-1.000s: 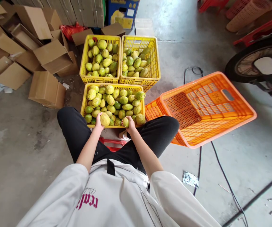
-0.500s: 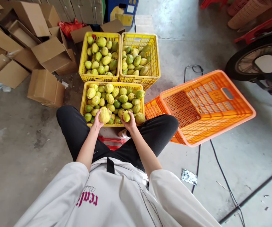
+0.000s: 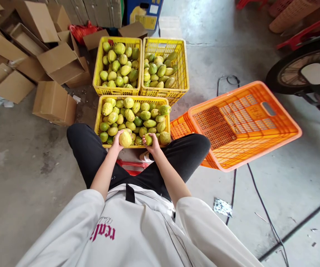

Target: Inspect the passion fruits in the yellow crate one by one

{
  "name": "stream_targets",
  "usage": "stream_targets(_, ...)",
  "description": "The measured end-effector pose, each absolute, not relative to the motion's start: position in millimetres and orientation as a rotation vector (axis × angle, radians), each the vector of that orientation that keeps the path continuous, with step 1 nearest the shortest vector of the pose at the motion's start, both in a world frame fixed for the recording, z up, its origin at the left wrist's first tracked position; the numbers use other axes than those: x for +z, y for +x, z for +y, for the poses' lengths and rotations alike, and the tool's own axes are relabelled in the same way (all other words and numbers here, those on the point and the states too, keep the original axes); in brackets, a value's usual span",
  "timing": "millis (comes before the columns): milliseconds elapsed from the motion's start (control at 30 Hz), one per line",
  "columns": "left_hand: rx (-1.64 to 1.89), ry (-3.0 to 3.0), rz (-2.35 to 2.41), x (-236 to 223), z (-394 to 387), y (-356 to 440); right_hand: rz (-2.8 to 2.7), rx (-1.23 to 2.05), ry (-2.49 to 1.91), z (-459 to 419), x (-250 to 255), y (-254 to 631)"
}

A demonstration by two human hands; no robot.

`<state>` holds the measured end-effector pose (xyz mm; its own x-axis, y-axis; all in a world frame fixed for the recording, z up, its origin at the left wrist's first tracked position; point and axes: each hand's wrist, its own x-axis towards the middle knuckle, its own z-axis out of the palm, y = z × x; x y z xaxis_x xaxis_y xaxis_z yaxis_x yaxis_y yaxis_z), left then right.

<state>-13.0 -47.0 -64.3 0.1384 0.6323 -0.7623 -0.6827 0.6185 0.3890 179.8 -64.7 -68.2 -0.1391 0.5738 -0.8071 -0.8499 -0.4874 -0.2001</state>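
My left hand (image 3: 117, 141) is closed round a large yellow papaya (image 3: 125, 138), held over the near edge of a yellow crate (image 3: 96, 126). A smaller green-yellow papaya (image 3: 148, 139) sits in the grip of my right hand (image 3: 154, 144), a short way to the right over the same edge. The two fruits are apart. Below and beyond them, the crate is heaped with green and yellow papayas (image 3: 149, 123); a big one (image 3: 165, 138) lies just right of my right hand.
Behind stand two more yellow crates of papayas, one at left (image 3: 95, 79) and one at right (image 3: 186, 70). An orange crate (image 3: 285, 122) lies tilted at right. Cardboard boxes (image 3: 54, 102) crowd the left, a wheel (image 3: 282, 74) the far right. A black cable (image 3: 263, 202) crosses the floor.
My left hand has shifted slightly right with the large papaya, which has turned in the grip. The small papaya in my right hand has turned and dropped slightly.
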Motion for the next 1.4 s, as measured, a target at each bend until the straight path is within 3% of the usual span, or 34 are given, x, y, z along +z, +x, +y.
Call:
stream_targets(400,0.967,-0.231,1.166,-73,-43,-21,0.384,1.780,-1.171,-65,-77,178)
stream_targets(900,1.026,-0.119,0.807,-48,-43,-23,0.381,1.711,-1.175,-61,-76,179)
stream_targets(1400,0.981,-0.137,1.039,-56,-41,-23,0.393,1.700,-1.157,-64,-72,180)
